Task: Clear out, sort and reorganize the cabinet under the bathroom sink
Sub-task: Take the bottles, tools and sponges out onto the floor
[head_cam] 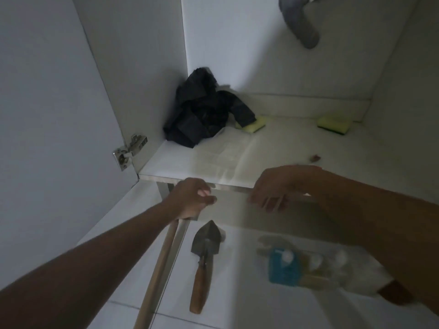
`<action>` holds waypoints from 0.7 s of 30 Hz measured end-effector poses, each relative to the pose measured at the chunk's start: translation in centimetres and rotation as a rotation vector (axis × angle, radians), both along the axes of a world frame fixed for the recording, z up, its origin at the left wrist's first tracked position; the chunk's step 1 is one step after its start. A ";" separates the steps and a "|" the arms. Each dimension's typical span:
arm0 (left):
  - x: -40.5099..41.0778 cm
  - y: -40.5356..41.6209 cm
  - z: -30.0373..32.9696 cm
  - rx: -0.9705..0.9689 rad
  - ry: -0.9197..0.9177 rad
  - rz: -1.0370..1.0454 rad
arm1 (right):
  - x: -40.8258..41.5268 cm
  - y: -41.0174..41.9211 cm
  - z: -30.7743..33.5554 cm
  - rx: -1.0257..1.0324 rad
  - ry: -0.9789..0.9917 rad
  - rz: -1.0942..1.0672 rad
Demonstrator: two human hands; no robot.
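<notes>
Left hand (190, 200): fingers curled round the top of a long wooden handle (156, 274), gripping it just below the front edge of the cabinet floor (285, 148); the handle runs down and leftward across the floor tiles (237, 312)

Right hand (278, 188): palm down, fingers loosely extended and relaxed, fingertips hanging over the cabinet's front edge; holds nothing; whether it touches the edge cannot be told

Hands lie near each other, apart, both at the cabinet's front lip

Inside cabinet, beyond the hands: crumpled black plastic bag (204, 110) in the rear left corner; yellow sponge (254, 124) just beside it, partly under the bag's edge; second yellow sponge (332, 124) near the rear right; small dark scrap (315, 157) on the cabinet floor, right of centre; grey drain pipe (301, 22) above

On the floor tiles, below the hands: garden trowel (204, 262) with wooden grip, blade toward the cabinet, lying just right of the long handle; blurred clear bag of bottles with a blue item (283, 267) under the right forearm

Door hinge (129, 150) at left, door open
</notes>
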State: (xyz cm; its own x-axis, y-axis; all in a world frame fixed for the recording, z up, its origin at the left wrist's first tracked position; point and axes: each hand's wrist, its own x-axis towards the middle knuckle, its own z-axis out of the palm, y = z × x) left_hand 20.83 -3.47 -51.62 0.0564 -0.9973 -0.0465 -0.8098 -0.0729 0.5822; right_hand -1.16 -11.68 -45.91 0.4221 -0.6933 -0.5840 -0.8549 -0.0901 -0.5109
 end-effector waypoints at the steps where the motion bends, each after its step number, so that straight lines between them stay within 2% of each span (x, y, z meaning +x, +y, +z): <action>1: -0.8 -1.1 1.9 0.014 -0.037 -0.038 | -0.8 -0.7 1.3 -0.016 -0.012 -0.008; 7: -5.6 -8.4 9.2 0.117 -0.084 -0.090 | -6.2 -5.3 5.9 -0.141 -0.086 -0.145; 9: -7.4 -10.7 10.4 0.096 -0.112 -0.088 | -8.0 -7.2 6.3 -0.196 -0.090 -0.185; 12: -10.2 -14.2 11.3 0.014 -0.264 -0.123 | -10.8 -10.5 5.9 -0.263 -0.104 -0.255; 16: -13.7 -18.8 11.5 0.002 -0.408 -0.171 | -14.6 -15.3 4.4 -0.360 -0.088 -0.315; 21: -15.9 -24.2 9.9 -0.018 -0.525 -0.100 | -19.4 -20.2 1.9 -0.453 -0.037 -0.397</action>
State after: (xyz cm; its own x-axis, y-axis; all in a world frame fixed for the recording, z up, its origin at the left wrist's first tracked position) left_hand 4.89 -27.71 -41.74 -0.0278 -0.9994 -0.0207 -0.9949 0.0256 0.0977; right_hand -20.56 -31.93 -44.03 0.0939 -0.9785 -0.1835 -0.8503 0.0171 -0.5260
